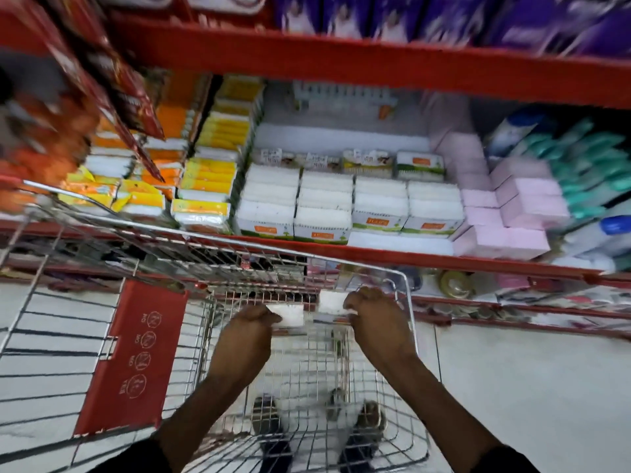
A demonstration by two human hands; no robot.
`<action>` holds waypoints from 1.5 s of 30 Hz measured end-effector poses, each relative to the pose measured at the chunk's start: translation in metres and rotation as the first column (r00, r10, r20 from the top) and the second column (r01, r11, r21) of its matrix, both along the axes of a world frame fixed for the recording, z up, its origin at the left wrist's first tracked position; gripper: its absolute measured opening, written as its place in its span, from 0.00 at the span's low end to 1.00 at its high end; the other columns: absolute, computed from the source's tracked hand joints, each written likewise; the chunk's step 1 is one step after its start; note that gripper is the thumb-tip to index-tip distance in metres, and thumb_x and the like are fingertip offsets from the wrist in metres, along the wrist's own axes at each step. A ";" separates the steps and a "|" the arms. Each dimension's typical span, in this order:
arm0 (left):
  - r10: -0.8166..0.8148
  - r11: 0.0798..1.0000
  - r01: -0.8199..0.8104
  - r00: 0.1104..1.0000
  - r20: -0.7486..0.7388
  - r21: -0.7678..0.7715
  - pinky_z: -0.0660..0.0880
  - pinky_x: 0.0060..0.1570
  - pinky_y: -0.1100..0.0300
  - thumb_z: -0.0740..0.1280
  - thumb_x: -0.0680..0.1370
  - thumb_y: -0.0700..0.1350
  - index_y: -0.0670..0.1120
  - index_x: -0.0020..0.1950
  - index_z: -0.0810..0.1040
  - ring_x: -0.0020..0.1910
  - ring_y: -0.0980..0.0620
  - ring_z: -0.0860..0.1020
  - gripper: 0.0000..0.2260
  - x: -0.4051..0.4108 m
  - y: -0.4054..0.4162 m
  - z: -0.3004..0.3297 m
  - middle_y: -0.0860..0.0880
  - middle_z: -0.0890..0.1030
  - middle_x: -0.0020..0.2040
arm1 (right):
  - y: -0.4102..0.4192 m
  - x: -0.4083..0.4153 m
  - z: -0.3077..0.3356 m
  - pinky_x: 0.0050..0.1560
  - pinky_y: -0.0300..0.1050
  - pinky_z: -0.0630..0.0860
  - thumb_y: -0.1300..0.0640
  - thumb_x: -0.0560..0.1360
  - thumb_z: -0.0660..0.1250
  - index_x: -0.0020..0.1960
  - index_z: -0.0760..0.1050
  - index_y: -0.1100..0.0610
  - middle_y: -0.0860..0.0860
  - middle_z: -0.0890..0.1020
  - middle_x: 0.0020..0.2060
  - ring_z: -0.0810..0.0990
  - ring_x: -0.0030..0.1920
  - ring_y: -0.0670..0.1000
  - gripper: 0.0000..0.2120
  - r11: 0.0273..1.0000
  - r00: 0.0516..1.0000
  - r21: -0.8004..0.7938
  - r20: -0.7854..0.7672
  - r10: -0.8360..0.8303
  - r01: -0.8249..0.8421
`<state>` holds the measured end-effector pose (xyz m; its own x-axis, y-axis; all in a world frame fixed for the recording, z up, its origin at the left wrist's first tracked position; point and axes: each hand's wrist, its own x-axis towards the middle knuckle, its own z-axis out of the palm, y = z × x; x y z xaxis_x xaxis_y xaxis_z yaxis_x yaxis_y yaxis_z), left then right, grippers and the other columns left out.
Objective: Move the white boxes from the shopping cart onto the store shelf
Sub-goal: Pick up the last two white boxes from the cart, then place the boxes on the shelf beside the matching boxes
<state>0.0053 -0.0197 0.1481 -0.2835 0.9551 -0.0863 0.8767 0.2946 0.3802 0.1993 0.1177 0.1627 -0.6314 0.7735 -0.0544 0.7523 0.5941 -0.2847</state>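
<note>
Both my hands reach down into the wire shopping cart (406,285). My left hand (249,331) grips a small white box (290,315) at its left end. My right hand (372,317) holds another white box (330,302) by its right end. Both boxes sit low at the far end of the cart basket. Above the cart, the red store shelf (375,254) carries rows of matching white boxes (324,203) with green and orange labels. A bare white strip of shelf (392,238) shows to the right of the front row.
Yellow and orange packs (205,186) stand left of the white boxes, pink boxes (512,213) and teal packs (594,165) to the right. A red upper shelf edge (341,59) overhangs. The cart's red child-seat flap (129,353) is at left. My shoes show through the cart floor.
</note>
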 end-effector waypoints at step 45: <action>-0.022 0.965 0.044 0.996 -0.089 0.260 0.83 0.47 0.51 0.71 0.71 0.31 0.45 0.52 0.85 0.48 0.48 0.80 0.13 0.104 0.215 0.071 0.49 0.83 0.47 | 0.172 0.085 0.058 0.43 0.46 0.78 0.69 0.69 0.70 0.51 0.80 0.54 0.50 0.83 0.46 0.78 0.49 0.53 0.14 0.983 0.989 0.112 -0.061 -0.137 0.143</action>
<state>0.1090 0.1956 0.2186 -0.2472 0.9501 0.1901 0.9164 0.1655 0.3645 0.2847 0.2898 0.2211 -0.5159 0.8537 0.0712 0.8162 0.5151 -0.2616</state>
